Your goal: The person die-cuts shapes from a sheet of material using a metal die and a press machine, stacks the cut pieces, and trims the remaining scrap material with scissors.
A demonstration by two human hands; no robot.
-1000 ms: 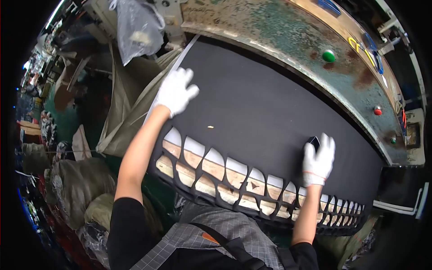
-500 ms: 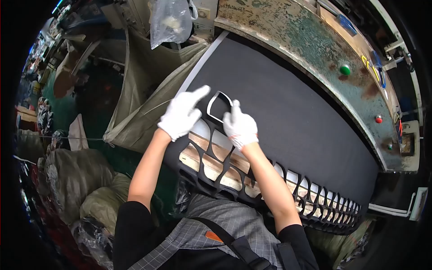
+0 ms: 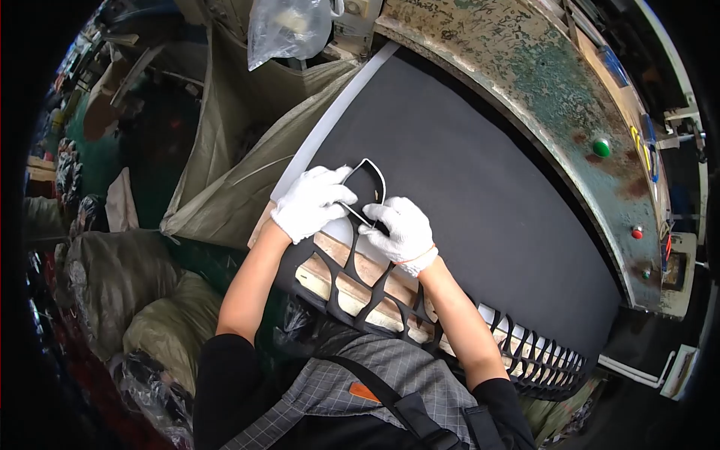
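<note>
A metal-edged cutting die [image 3: 383, 181] with a curved, open outline sits on a black sheet [image 3: 465, 180], near the border of its cut-out part. My left hand [image 3: 311, 201], in a white knit glove, has its fingers closed on the die's left side. Gloved the same way, my right hand [image 3: 403, 231] pinches the die's lower right corner. Parts of the die's frame are hidden behind my fingers. Along the near edge, the sheet is a net of thin black strips [image 3: 365, 279] around die-shaped holes, with pale boards [image 3: 352, 296] showing through.
A worn green metal press beam [image 3: 517, 60] with a green button [image 3: 601, 148] and a red button [image 3: 637, 232] spans the far side. An open woven sack [image 3: 225, 165] hangs at the left, below a clear plastic bag [image 3: 289, 30]. Stuffed sacks [image 3: 124, 289] stand lower left.
My left hand has come onto the die's left side and closed there. My right hand has moved from its right edge down to the lower corner. The camera view has shifted slightly.
</note>
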